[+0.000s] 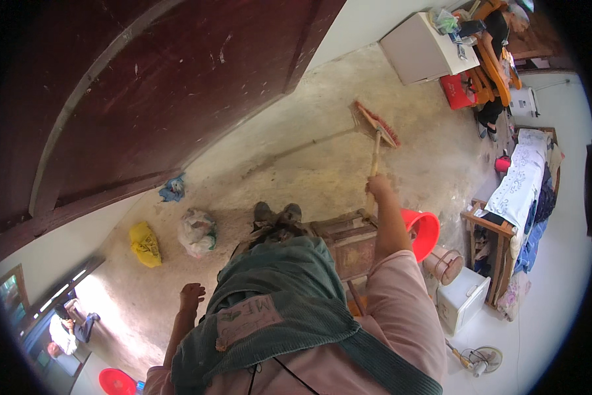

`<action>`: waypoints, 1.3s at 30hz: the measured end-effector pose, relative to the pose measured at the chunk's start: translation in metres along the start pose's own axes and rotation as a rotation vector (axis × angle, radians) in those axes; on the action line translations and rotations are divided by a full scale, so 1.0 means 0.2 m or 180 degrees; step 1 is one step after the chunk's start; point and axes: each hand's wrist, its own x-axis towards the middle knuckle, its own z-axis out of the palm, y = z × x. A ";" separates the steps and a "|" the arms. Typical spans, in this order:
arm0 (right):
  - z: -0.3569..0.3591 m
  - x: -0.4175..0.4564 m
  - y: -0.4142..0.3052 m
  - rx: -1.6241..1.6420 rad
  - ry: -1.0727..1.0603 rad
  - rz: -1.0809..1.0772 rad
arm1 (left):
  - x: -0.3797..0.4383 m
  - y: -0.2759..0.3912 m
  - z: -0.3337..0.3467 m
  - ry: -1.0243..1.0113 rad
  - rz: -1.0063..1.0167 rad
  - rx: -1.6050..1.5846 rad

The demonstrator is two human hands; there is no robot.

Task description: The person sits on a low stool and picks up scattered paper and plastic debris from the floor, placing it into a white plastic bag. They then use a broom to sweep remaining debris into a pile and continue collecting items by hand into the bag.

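My right hand (379, 185) is closed around the wooden handle of a push broom (377, 128), whose head with red bristles rests tilted on the concrete floor ahead of me. Part of the handle runs back past my fist towards a wooden chair (350, 247). Down at my left side hangs my left hand (192, 296), holding nothing, with its fingers partly curled and apart. In front of it on the floor lie a tied white plastic bag (197, 232) and a yellow bag (146, 244). A crumpled blue bag (173, 188) lies by the wall.
A red bucket (427, 236), a lidded pail (444, 264) and a white box (461, 298) stand at my right. Beyond are a cloth-covered bench (518, 173), a white cabinet (419, 49) and a person in an orange chair (496, 69). Another person (66, 326) sits at lower left.
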 end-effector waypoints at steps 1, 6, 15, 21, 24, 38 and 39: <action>0.09 -0.05 0.00 -0.0188 -0.0071 -0.0103 | -0.01 -0.02 -0.02 0.0054 -0.0047 -0.0024; 0.47 -0.74 0.38 -0.1431 0.0088 -0.0963 | 0.08 -0.19 0.04 -0.0314 0.0284 0.0134; -0.16 -1.23 -0.03 0.0177 -0.1002 -0.0239 | 0.07 0.06 0.30 -0.0420 0.0151 -0.0226; 0.05 -0.40 -0.42 0.0398 -0.0139 -0.0819 | -0.01 0.01 0.15 -0.0100 0.0085 -0.0141; 0.19 -0.18 -0.53 0.0151 -0.0185 -0.0361 | -0.04 -0.07 0.08 0.0008 0.0010 -0.0070; 0.03 -1.40 0.01 -0.0147 -0.1567 -0.0057 | 0.14 -0.17 0.32 -0.0081 0.1011 0.1050; -0.05 -1.45 0.00 0.0391 -0.1659 0.0405 | 0.14 -0.16 0.32 -0.0072 0.1075 0.1173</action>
